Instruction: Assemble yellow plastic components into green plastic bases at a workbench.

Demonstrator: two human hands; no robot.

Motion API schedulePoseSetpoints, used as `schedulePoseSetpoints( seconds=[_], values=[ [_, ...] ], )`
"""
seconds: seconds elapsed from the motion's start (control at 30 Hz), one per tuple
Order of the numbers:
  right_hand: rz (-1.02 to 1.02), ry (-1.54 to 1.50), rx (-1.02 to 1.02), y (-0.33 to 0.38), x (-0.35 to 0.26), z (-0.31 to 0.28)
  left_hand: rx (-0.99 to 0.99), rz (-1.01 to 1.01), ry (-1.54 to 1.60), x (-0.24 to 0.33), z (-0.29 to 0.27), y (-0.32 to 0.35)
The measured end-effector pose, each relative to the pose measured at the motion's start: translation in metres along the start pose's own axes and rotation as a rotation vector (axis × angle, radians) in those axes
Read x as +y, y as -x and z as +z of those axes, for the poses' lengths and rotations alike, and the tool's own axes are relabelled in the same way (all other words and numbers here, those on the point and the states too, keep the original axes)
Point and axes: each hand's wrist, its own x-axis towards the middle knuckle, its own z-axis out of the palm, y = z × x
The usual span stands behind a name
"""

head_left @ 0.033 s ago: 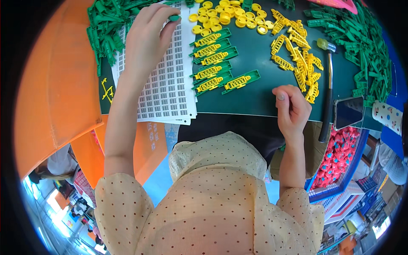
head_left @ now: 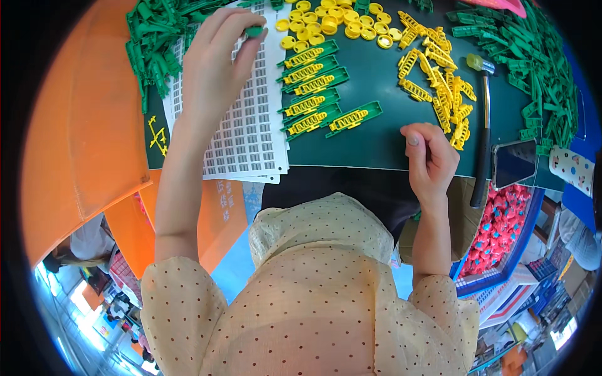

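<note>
Over the printed sheets point(head_left: 241, 141) at the left, my left hand point(head_left: 213, 59) is closed, pinching a small green plastic piece point(head_left: 254, 31) between thumb and fingertips. Most of that piece is hidden. My right hand point(head_left: 431, 156) rests at the table's front edge, its fingers curled loosely and nothing visible in them. Between the hands lie several green plastic trays with yellow ladder-like inserts point(head_left: 305, 105), most stacked in a column, with one tray point(head_left: 354, 119) set to the right. Loose yellow ladder-like pieces point(head_left: 442, 100) lie beyond my right hand.
Yellow round caps point(head_left: 329, 25) are spread at the back. Green parts are heaped at the far left point(head_left: 150, 47) and right point(head_left: 545, 69). A hammer point(head_left: 483, 138) and a phone point(head_left: 514, 164) lie right of my right hand. Below the edge stands a crate of red items point(head_left: 498, 232).
My left hand has barely moved and keeps its pinch on the green piece. The right hand stays where it was. The whole view has shifted very slightly.
</note>
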Motion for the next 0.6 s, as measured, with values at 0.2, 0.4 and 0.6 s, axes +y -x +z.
schedulePoseSetpoints(
  seconds=[0.2,0.4,0.6],
  values=[
    [-0.225,0.242,0.157,-0.014,-0.003,0.000,0.030,0.050,0.474,0.096,0.003,0.039],
    [-0.194,0.575,0.020,-0.046,-0.006,-0.004,-0.132,0.166,0.381,0.133,0.037,0.072],
    [-0.198,0.751,-0.090,-0.048,0.000,-0.004,-0.109,0.087,0.230,0.128,0.039,0.073]
  ],
)
